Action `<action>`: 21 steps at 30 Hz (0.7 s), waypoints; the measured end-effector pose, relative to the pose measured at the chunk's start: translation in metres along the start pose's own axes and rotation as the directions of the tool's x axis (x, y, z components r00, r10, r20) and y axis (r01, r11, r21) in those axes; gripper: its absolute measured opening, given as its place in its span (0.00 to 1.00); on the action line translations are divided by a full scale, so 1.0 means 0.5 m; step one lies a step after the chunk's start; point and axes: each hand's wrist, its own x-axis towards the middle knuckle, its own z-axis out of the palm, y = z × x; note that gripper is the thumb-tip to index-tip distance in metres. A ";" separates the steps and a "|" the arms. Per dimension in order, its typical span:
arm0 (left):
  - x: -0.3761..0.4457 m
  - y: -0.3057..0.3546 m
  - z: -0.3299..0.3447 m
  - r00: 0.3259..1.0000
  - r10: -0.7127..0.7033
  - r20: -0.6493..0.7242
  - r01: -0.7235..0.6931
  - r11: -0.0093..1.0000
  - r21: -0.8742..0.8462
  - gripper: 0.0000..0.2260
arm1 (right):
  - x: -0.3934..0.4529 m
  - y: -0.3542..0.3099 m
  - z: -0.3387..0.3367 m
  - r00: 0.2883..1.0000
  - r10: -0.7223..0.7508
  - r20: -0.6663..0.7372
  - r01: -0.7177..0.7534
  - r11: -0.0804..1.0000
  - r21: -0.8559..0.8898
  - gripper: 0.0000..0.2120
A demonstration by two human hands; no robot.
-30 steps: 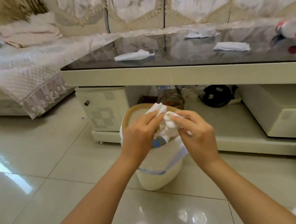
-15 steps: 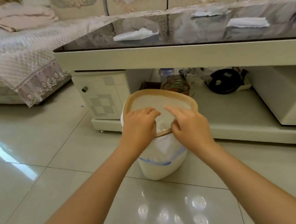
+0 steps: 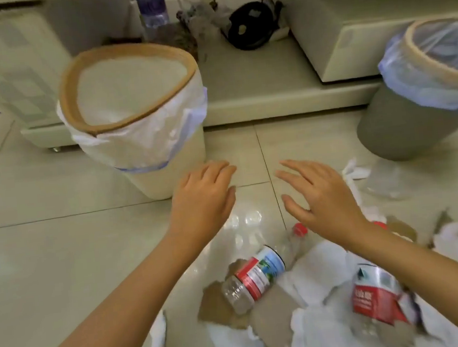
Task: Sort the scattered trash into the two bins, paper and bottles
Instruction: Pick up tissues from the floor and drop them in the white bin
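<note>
Both hands hover empty over the floor, fingers spread: left hand [image 3: 203,195] near the cream bin [image 3: 146,142], right hand [image 3: 322,192] between it and the grey bin [image 3: 401,117]. The nearest bottle [image 3: 256,275] lies below them, towards the person, its long axis slanting, cap end [image 3: 299,229] just beside the right wrist. Right looks nearer.

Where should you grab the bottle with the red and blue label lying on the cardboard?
Probably round its labelled middle, coming down from above. The bottle lies on its side on the cardboard, its red cap pointing away up right, so the round body is bare on top. Both the left hand and the right hand are open above it.
</note>
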 end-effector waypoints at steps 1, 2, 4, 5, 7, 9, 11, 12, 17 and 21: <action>-0.002 0.026 0.012 0.997 0.017 0.070 -0.016 1.000 -0.016 0.16 | -0.041 0.019 0.002 0.998 0.061 0.024 -0.061 0.998 0.007 0.19; -0.001 0.052 0.025 0.992 0.037 0.125 -0.034 0.999 -0.025 0.16 | -0.081 0.035 0.004 0.992 0.119 0.041 -0.119 0.993 0.005 0.19; 0.004 0.100 0.052 0.976 0.089 0.201 -0.085 0.996 -0.029 0.18 | -0.146 0.059 0.008 0.977 0.202 0.065 -0.201 0.979 -0.029 0.19; 0.008 0.123 0.064 0.964 0.118 0.237 -0.113 0.993 -0.034 0.19 | -0.172 0.069 0.008 0.969 0.234 0.081 -0.231 0.972 -0.042 0.19; 0.018 0.165 0.086 0.942 0.174 0.287 -0.168 0.985 -0.044 0.20 | -0.211 0.087 0.009 0.946 0.300 0.121 -0.298 0.954 -0.038 0.20; 0.031 0.201 0.107 0.920 0.210 0.330 -0.205 0.977 -0.049 0.21 | -0.240 0.105 0.008 0.920 0.364 0.144 -0.363 0.931 -0.034 0.20; 0.049 0.234 0.133 0.903 0.230 0.362 -0.221 0.973 -0.065 0.23 | -0.262 0.124 0.004 0.896 0.420 0.142 -0.418 0.907 -0.047 0.21; 0.059 0.249 0.145 0.897 0.240 0.370 -0.225 0.971 -0.084 0.23 | -0.271 0.134 0.003 0.882 0.449 0.140 -0.446 0.893 -0.057 0.21; 0.105 0.312 0.219 0.810 0.236 0.537 -0.190 0.972 -0.140 0.31 | -0.289 0.199 0.009 0.809 0.574 0.124 -0.573 0.818 -0.044 0.23; 0.149 0.342 0.276 0.703 0.256 0.663 -0.221 0.965 -0.139 0.41 | -0.280 0.255 0.028 0.763 0.629 0.145 -0.632 0.774 -0.031 0.26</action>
